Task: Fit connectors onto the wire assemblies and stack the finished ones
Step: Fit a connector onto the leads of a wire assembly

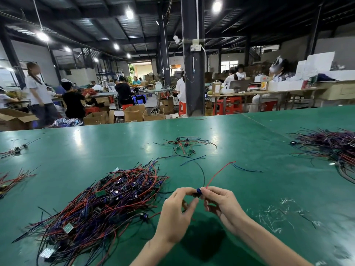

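Observation:
Above the green table (249,189), both hands meet at a small blue connector (198,191). My left hand (176,214) pinches it from the left with thumb and forefinger. My right hand (222,204) pinches it from the right. A red wire (219,172) and a black wire (201,172) rise from the connector and arc away from me. A large tangled pile of red, blue and black wire assemblies (99,204) with small boards lies to the left of my hands.
A small group of wired pieces (184,144) lies further back at centre. Another big wire heap (334,148) sits at the far right, smaller bunches (13,179) at the left edge. Clear plastic scraps (278,215) litter the right. People work at tables beyond.

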Motion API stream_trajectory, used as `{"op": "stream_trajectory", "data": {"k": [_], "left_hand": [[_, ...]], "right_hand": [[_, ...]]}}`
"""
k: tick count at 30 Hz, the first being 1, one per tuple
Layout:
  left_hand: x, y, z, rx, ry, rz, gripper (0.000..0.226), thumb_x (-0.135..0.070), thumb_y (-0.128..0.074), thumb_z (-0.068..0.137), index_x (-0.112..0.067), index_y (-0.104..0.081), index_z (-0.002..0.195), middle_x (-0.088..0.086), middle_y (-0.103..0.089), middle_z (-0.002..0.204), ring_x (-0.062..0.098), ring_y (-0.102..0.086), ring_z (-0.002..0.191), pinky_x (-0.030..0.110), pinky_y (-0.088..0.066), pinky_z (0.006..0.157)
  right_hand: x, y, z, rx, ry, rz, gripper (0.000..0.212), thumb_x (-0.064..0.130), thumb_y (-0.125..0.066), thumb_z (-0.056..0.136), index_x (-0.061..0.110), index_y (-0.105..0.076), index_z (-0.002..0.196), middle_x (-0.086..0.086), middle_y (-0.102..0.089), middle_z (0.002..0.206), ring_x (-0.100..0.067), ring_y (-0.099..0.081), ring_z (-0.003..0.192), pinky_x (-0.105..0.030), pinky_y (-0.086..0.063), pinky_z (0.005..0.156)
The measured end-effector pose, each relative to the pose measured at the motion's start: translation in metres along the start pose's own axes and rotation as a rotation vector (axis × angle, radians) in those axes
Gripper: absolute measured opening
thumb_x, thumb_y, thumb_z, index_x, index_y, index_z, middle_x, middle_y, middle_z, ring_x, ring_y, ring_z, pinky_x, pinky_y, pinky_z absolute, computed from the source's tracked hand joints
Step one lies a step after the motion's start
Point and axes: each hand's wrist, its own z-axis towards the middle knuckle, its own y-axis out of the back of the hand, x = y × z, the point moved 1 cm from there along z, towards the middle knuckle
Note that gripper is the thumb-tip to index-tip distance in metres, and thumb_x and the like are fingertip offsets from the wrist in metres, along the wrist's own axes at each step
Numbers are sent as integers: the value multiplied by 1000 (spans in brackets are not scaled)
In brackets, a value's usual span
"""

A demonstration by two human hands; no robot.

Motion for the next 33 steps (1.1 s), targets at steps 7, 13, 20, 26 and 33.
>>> {"op": "stream_trajectory", "data": {"k": [7,13,20,26,33], "left_hand": [[3,-11,-1,161,482,-337,24,1,-58,90,-16,-60,107,6,-65,101,5,-64,68,23,-55,64],[7,-4,2,271,306,23,15,-7,-61,89,-11,-69,101,-2,-70,84,7,-62,63,14,-50,66],[11,2,5,431,269,127,9,-22,-72,80,-16,-74,86,-5,-72,78,-1,-58,65,13,-47,70],[17,11,8,509,357,356,30,-40,-54,92,-16,-69,82,0,-71,83,19,-64,83,29,-51,76],[36,34,14,407,493,750,36,-38,-39,98,-12,-54,78,9,-67,96,30,-63,91,33,-48,78]], "right_hand": [[1,11,9,-65,-127,115,5,-4,-65,81,-1,-69,82,-8,-66,72,-10,-52,47,-23,-51,47],[8,20,13,-133,-74,129,4,0,-67,80,1,-65,76,-7,-64,63,-11,-58,50,-25,-55,51],[18,47,23,-314,-23,144,7,-1,-66,83,1,-63,77,-4,-62,56,-11,-58,46,-23,-54,49],[22,62,29,-325,-70,144,5,-2,-66,81,-3,-64,78,-5,-62,56,-10,-56,43,-22,-52,44],[16,57,26,-211,-180,56,4,-1,-67,81,-2,-65,78,-3,-61,56,-9,-54,42,-21,-51,44]]}}
